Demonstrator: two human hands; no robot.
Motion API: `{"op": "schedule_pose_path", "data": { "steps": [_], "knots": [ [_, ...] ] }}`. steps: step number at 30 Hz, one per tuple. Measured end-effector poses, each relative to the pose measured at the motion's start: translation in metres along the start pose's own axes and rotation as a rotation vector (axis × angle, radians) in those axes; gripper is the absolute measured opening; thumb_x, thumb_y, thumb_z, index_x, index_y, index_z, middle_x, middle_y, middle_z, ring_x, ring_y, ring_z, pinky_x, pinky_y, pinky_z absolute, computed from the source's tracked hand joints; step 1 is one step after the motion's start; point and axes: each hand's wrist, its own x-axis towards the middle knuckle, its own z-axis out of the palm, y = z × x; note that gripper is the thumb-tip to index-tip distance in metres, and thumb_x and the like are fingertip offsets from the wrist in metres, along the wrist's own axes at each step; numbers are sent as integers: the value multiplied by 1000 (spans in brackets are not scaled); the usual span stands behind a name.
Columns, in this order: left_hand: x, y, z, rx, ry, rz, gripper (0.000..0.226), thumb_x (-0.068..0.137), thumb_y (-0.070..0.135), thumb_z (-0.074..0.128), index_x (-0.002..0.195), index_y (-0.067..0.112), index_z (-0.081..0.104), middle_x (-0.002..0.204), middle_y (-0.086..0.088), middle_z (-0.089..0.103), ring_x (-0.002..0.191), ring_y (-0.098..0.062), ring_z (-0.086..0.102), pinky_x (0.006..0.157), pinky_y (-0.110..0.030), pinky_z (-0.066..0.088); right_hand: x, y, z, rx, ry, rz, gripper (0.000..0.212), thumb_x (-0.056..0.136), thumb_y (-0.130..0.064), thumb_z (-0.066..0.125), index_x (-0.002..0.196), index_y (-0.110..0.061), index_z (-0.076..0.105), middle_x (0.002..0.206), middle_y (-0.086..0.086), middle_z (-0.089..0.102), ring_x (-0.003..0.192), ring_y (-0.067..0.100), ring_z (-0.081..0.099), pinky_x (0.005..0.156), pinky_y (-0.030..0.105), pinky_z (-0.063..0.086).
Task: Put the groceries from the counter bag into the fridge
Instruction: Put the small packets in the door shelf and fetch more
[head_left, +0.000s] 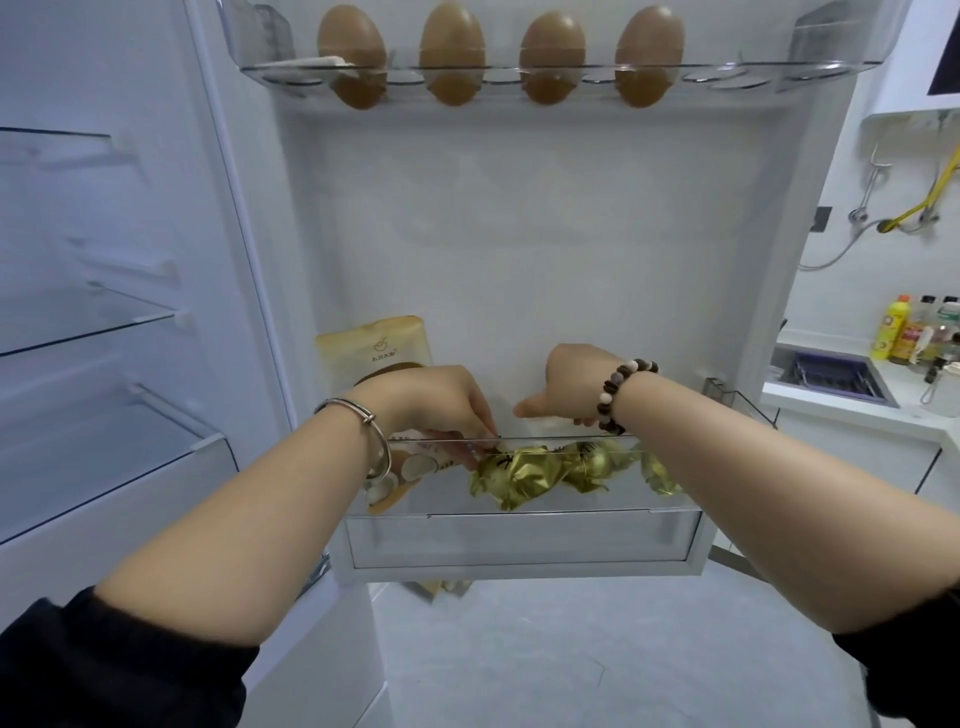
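The fridge door stands open in front of me. Its lower clear door bin (670, 499) holds several gold-foil wrapped packets (524, 475) and a tall beige pouch (376, 348) at the left. My left hand (441, 402) reaches down into the bin and its fingertips pinch the top of a gold packet. My right hand (576, 382) is lowered into the bin to the right, thumb pointing left; its fingers are hidden behind the hand and the bin rim. Several brown eggs (452, 52) stand in the upper door rack (810, 70).
The fridge interior with glass shelves (88, 327) is on the left. At the right, a white counter (852, 415) carries a sink with a dark rack (831, 376) and several bottles (914, 330). The pale floor (571, 660) lies below the door.
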Motion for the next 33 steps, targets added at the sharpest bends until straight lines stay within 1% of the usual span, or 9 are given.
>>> {"op": "schedule_pose_path", "data": {
  "steps": [2,5,8,10,14,19,23,27,33],
  "knots": [
    [-1,-3,1,-31,5,7,8,86,9,66,89,7,73,82,-2,74,82,-20,72,84,-27,56,-1,3,2,31,-35,0,52,88,-50,55,57,-9,47,62,7,58,57,22,55,66,30,50],
    [-3,-5,5,-116,82,41,8,85,7,67,90,4,73,84,-7,74,79,-21,72,77,-26,58,-5,10,4,72,-64,9,47,89,-44,55,61,-7,51,70,10,60,59,23,53,66,30,49],
    [-2,0,10,-60,250,104,13,85,10,67,96,6,72,87,-8,73,72,-13,70,68,-21,57,-11,12,3,70,4,24,48,90,-44,53,88,2,66,83,12,66,71,25,60,68,32,50],
    [-1,7,13,59,350,146,18,87,16,63,102,10,71,91,-5,72,81,-15,69,78,-29,57,-16,14,1,74,146,27,46,92,-44,49,100,-2,66,97,11,68,87,26,62,72,32,48],
    [-3,28,25,372,678,281,30,93,28,52,117,17,65,117,-2,65,108,-19,58,90,-29,45,-37,30,-2,165,554,38,32,94,-36,45,110,-13,60,106,4,65,92,23,59,73,32,47],
    [9,58,56,567,897,650,46,91,33,53,131,10,53,145,-14,42,133,-31,37,107,-40,32,-73,71,6,79,1014,-75,34,90,-24,48,114,-2,58,119,14,58,107,32,55,82,40,49],
    [28,94,93,654,945,784,59,92,43,42,144,15,35,155,-14,22,144,-31,17,113,-48,21,-108,111,19,-78,1005,19,47,90,-31,39,124,-1,51,132,21,48,121,35,46,98,46,42],
    [43,136,139,614,921,892,60,93,44,36,146,18,29,157,-13,16,145,-30,8,114,-49,13,-154,153,32,-109,1012,185,52,89,-34,39,133,-5,42,141,18,39,130,31,34,108,47,31],
    [56,208,204,542,831,1106,61,94,43,35,149,22,19,159,-10,7,146,-29,-1,115,-49,2,-232,215,34,-197,992,447,56,88,-36,38,136,-8,39,147,15,33,137,29,24,111,51,26]
  ]
}}
